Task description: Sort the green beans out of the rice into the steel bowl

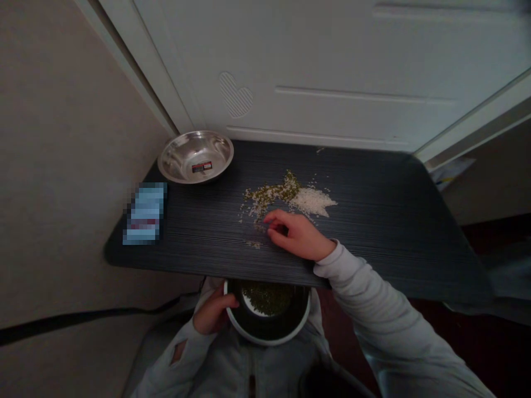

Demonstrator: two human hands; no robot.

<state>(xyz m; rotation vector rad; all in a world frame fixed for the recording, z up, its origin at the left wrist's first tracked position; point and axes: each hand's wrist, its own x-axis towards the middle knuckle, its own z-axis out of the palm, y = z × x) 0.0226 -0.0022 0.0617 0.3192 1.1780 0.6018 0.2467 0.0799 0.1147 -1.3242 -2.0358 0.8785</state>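
My left hand [214,311] grips the left rim of a bowl [269,338] below the table's front edge, thumb over the rim. Green beans [267,298], looking like mung beans, lie in its bottom. Over the table, my right hand [293,233] hovers or rests with fingers curved and thumb apart; nothing shows between them, and the fingertips are slightly blurred. Just beyond it is a heap of white rice [314,202], with green beans mixed with rice [276,193] to its left. A few loose grains [253,244] lie nearer the front edge.
The dark table [385,221] stands against a white panel door [323,66]. At its back left corner sits a shiny metal basin [197,157] with a label inside. A pixelated blue flat item [145,214] lies at the left edge. A dark strap [103,316] crosses the lower left.
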